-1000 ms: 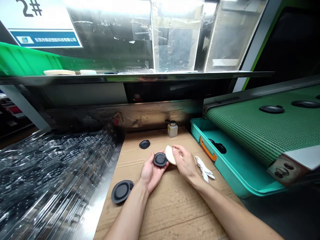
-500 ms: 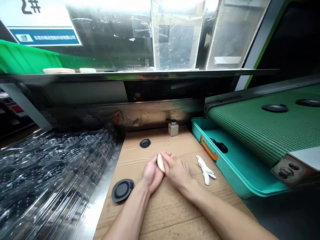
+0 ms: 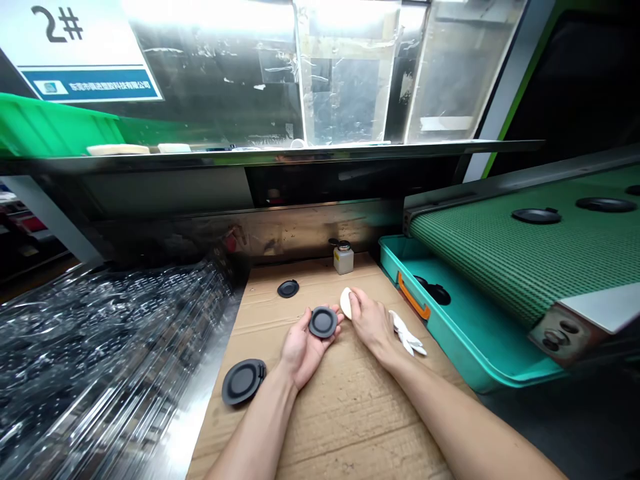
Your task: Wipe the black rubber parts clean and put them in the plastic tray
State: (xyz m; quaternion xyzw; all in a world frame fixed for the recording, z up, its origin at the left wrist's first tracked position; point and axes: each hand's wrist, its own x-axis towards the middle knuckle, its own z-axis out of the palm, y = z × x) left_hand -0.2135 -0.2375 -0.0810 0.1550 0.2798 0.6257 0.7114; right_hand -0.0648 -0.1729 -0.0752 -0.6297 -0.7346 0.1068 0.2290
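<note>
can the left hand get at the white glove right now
Probably not directly: the right hand, holding a cream pad, and its forearm lie between the left hand and the white glove, and the left hand holds a black disc.

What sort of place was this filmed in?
Probably a factory workstation: a green textured conveyor belt carries flat, round, black plastic-looking parts, a white-and-blue rectangular sign reads "2#", and a brown cardboard sheet forms the work surface.
</note>
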